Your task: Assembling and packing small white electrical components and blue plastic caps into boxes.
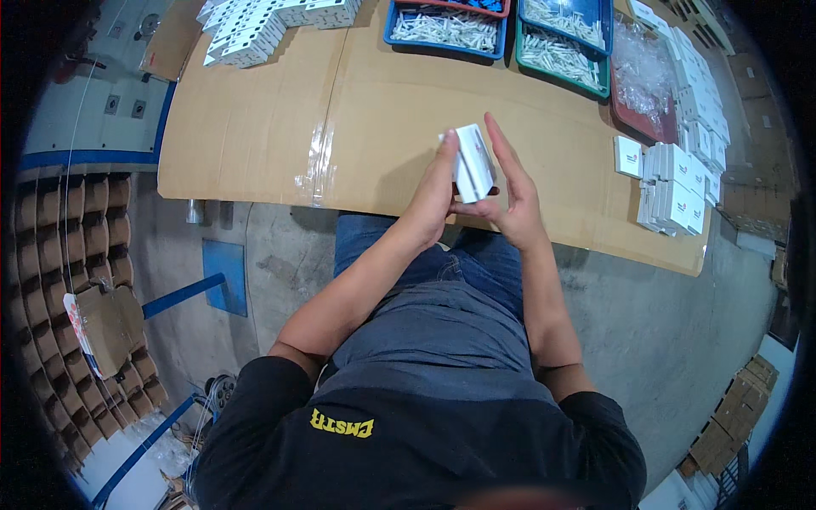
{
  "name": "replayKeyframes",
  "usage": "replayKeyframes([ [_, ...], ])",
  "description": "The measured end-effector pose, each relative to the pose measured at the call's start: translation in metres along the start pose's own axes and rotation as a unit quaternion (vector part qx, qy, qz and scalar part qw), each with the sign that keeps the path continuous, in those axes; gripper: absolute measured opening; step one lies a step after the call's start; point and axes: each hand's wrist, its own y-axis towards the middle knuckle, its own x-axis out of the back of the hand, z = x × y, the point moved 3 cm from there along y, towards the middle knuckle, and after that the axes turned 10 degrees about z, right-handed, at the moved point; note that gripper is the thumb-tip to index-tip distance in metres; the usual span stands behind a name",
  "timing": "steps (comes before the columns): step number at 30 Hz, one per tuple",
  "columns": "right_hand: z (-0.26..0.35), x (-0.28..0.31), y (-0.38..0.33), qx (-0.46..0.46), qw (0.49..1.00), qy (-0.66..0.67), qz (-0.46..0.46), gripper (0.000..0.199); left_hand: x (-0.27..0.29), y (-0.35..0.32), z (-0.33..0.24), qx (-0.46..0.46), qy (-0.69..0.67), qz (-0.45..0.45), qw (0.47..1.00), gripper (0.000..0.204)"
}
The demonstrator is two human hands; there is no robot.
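Observation:
A small white carton (473,163) is held tilted above the near part of the cardboard-covered table (382,144). My left hand (432,200) grips it from its left side, the thumb or a finger lying along its edge. To its right stands my right hand (517,206), fingers stretched upward and apart from the carton's far end. The right thumb reaches in under the carton's lower end; whether it touches there I cannot tell. A dark line shows along the carton's right side. Whether it is one carton or two pressed together is unclear.
Stacked white cartons (677,191) sit at the table's right, with more at the far left (246,38). Blue (489,58) and green trays (561,81) hold many small white pieces. Beside them, a red tray (650,132) contains clear plastic bags. Cardboard dividers (51,272) stand left.

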Motion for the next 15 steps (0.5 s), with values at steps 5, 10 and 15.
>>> replayKeyframes([
  [5, -0.012, -0.003, -0.003, -0.017, 0.996, -0.079, 0.035, 0.089, -0.005, 0.002, -0.002, -0.035, -0.010, -0.027, 0.999, 0.081],
  [10, -0.001, -0.002, -0.002, -0.058, 0.993, -0.099, 0.038, 0.089, -0.011, -0.002, 0.002, -0.024, -0.061, -0.030, 0.997, 0.076],
  [15, -0.005, -0.003, 0.001, 0.033, 0.995, -0.096, -0.020, 0.082, -0.024, -0.003, 0.000, -0.030, -0.072, -0.019, 0.997, 0.071],
])
